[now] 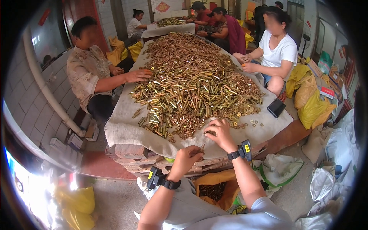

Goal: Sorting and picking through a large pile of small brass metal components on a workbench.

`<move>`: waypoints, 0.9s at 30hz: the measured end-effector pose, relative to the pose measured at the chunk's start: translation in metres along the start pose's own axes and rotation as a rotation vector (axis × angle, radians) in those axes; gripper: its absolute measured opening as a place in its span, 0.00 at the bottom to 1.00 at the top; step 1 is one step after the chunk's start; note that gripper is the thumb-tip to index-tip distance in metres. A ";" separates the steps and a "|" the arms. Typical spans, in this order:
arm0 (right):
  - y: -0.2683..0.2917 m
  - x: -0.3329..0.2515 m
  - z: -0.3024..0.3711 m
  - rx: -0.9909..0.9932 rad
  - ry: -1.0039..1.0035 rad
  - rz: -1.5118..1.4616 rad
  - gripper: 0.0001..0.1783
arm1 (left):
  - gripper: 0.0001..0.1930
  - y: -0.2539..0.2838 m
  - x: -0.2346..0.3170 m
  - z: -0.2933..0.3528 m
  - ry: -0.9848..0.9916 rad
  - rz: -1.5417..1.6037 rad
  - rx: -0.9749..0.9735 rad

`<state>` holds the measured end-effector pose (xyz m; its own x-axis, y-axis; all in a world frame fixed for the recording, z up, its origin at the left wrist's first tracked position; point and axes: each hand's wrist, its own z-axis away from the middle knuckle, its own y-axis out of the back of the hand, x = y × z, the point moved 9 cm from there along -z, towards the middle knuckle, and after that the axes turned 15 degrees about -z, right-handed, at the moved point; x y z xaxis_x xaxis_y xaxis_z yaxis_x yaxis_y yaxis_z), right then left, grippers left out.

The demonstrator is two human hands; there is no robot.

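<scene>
Left hand [187, 158] pinches a slim brass-coloured metal bolt [202, 147] jutting up at its right, while the right hand [219, 132] clasps small golden metal pieces [210, 133].

1 fisheye view from head height, facing down and forward, table [123, 129] close ahead

Yellow labels [247, 148] with dark characters on two black wrist devices [156, 177], lettered red diamond sign [163, 7], far wall [176, 5]
</scene>
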<state>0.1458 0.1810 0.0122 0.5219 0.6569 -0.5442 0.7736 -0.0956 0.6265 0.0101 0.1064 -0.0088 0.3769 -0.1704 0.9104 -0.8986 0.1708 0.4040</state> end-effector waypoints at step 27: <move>0.008 -0.012 0.011 0.041 -0.110 -0.760 0.08 | 0.10 0.000 -0.001 -0.006 0.027 -0.055 0.044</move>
<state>0.1497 0.1646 0.0175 -0.1277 0.4750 -0.8707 0.9455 0.3235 0.0379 0.0108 0.1123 -0.0086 0.4319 -0.1518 0.8891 -0.8849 0.1190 0.4502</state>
